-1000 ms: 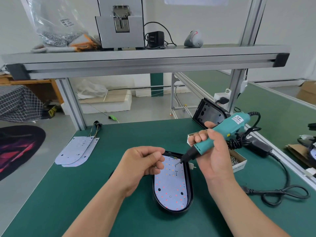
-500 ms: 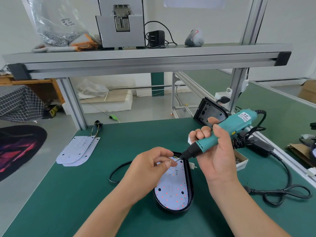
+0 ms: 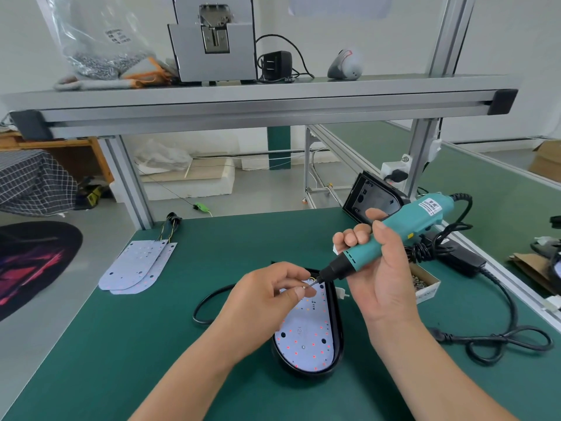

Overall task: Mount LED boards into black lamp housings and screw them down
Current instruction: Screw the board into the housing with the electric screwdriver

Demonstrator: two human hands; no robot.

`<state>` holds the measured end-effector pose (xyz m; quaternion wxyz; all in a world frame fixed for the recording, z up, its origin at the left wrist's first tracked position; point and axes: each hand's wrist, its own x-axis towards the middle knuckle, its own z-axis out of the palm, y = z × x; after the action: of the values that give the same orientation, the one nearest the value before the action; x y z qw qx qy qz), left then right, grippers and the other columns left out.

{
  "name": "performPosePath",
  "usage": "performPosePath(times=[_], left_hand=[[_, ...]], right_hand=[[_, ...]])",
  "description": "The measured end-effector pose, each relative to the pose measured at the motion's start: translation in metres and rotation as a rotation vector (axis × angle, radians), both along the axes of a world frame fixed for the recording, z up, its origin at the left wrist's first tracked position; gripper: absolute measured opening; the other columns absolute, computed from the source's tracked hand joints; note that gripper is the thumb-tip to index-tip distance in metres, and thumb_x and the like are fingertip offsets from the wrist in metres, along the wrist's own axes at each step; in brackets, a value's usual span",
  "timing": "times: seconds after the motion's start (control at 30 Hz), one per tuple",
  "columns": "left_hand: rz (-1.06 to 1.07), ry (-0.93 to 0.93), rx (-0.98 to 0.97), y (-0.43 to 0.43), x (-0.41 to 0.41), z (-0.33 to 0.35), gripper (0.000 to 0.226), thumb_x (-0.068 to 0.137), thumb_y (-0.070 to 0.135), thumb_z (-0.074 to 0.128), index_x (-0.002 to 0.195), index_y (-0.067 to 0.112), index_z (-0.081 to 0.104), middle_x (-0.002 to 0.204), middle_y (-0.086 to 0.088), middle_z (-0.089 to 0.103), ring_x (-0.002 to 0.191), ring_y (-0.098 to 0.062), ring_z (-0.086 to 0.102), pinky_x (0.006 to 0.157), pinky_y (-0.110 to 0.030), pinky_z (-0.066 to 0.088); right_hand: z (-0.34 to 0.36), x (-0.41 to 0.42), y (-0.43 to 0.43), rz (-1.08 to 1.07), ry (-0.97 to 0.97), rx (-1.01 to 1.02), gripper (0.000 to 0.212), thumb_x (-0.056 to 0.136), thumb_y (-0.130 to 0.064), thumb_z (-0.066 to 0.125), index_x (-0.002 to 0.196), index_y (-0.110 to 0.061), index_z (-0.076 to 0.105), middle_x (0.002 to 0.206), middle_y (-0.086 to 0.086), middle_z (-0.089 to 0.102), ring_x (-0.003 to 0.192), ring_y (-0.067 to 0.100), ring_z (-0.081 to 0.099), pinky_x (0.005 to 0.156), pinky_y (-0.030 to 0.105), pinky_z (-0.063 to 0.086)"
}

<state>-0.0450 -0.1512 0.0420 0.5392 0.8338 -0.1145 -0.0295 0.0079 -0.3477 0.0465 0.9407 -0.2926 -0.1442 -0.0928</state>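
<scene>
LED board (image 3: 305, 332) lies inside the black housing (image 3: 339, 344) on the counter (image 3: 151, 344). Left hand (image 3: 264, 302) pinches a small screw (image 3: 304, 287) over housing's far end; right hand (image 3: 382, 278) grips screwdriver (image 3: 394, 238), tip at screw. Screwing prob. only started; spare boards (image 3: 136, 265) left of housing wait.

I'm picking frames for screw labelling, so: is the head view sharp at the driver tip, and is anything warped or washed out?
Head view: the screw pinched by the left hand at the screwdriver bit is tiny and soft; the wide lens makes the frame posts lean; the LED board is bright, yet its red dots are readable.
</scene>
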Motion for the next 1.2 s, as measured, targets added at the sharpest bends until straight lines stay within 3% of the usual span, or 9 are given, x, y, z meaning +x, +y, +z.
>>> performPosePath(times=[0.4,0.77,1.2], left_hand=[[0.003,-0.018,0.051,0.0012,0.0009,-0.002,0.031,0.102,0.029,0.06,0.11,0.059,0.065,0.106,0.028,0.078,0.071,0.003,0.06,0.059,-0.024,0.054],[0.003,0.006,0.051,-0.0002,-0.0004,-0.0001,0.026,0.092,0.043,0.057,0.109,0.061,0.064,0.104,0.03,0.077,0.07,0.004,0.058,0.061,-0.024,0.054],[0.058,-0.013,0.058,-0.0017,-0.0006,-0.0021,0.024,0.096,0.037,0.062,0.107,0.057,0.067,0.104,0.028,0.078,0.071,0.004,0.062,0.061,-0.026,0.053]], right_hand=[[-0.0005,0.0002,0.0005,-0.004,0.004,0.0,0.015,0.098,-0.018,0.059,0.112,-0.017,0.062,0.074,0.001,0.049,0.07,0.018,0.053,0.086,0.038,0.057],[-0.0026,0.0009,-0.0001,-0.009,-0.009,-0.013,0.013,0.098,-0.017,0.059,0.111,-0.017,0.063,0.075,0.001,0.048,0.07,0.019,0.053,0.086,0.039,0.057],[-0.0026,0.0023,0.0003,-0.014,-0.02,-0.066,0.024,0.092,-0.021,0.069,0.114,-0.016,0.061,0.077,0.002,0.049,0.071,0.019,0.054,0.084,0.039,0.056]])
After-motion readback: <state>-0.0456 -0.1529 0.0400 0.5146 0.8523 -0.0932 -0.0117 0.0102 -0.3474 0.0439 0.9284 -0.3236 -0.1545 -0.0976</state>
